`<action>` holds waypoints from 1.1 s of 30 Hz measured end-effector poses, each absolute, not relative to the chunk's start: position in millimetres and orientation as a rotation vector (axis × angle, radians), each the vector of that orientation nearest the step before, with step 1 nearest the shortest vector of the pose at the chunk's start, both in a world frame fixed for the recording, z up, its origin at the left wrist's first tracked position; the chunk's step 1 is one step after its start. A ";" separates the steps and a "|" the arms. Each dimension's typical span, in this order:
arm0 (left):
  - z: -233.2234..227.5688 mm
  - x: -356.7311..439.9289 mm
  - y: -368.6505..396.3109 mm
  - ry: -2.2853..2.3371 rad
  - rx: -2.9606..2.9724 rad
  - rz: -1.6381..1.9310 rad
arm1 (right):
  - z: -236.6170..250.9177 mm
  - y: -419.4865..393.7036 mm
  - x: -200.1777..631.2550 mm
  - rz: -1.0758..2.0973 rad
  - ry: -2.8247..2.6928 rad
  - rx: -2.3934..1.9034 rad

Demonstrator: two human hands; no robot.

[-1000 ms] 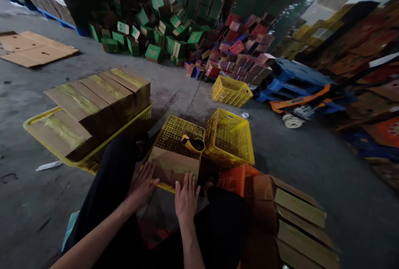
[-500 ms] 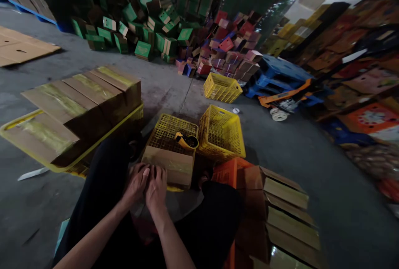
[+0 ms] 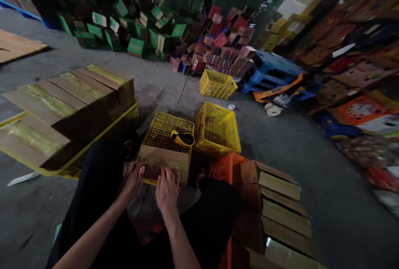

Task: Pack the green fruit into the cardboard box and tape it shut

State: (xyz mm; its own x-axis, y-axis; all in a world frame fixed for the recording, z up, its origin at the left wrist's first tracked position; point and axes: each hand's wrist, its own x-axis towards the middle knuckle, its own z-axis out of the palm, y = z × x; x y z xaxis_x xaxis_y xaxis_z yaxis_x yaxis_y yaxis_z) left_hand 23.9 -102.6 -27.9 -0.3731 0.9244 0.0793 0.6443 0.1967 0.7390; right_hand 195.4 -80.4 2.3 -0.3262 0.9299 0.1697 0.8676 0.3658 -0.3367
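Your left hand [image 3: 132,179] and right hand [image 3: 167,188] lie flat, fingers spread, gripping nothing, pressing the near edge of the taped box [image 3: 163,163] on the yellow crate [image 3: 166,129] (tape gun [image 3: 182,138] set aside); sealing appears nearly done.

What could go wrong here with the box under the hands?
The cardboard box rests on an upturned yellow crate, its near edge at the crate's rim; pressure from the left hand and right hand might tip it off. The tape dispenser sits loose just behind and could get knocked off.
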 end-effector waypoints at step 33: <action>-49.9 64.7 -105.0 1.900 2.150 0.759 | -9.7 -79.5 194.5 0.147 -2.290 -1.526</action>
State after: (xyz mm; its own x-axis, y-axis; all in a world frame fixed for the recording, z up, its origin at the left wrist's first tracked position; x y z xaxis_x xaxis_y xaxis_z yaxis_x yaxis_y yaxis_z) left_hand 64.7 -105.0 -49.9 0.0567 0.9648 0.2569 0.8763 -0.1714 0.4502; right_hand 194.5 -79.5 -9.7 -0.3357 0.9066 0.2556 0.8666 0.4036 -0.2935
